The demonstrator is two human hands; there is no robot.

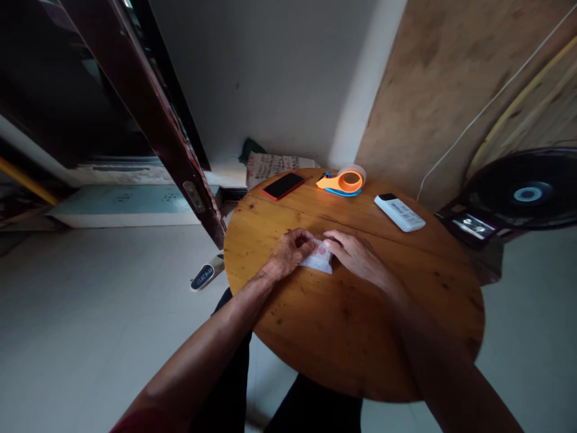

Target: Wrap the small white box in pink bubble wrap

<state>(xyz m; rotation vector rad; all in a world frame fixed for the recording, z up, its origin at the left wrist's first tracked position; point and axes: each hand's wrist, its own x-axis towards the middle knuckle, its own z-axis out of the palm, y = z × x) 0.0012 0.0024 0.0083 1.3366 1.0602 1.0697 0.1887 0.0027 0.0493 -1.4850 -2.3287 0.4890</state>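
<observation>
A small whitish plastic packet [319, 260] with a reddish mark lies at the middle of the round wooden table, between my two hands. My left hand [292, 249] is closed, its thumb and fingers pinching the packet's left upper edge. On the other side my right hand [349, 249] has its thumb and fingertips closed on the packet's right upper corner. What the packet contains cannot be made out.
Behind the hands, the round table [369, 355] bears a red-edged phone [283, 186], an orange tape dispenser [345, 181] and a white power bank [400, 212]. A fan [527, 192] stands at the right. A door [157, 120] is at the left, and a shoe [206, 275] lies on the floor.
</observation>
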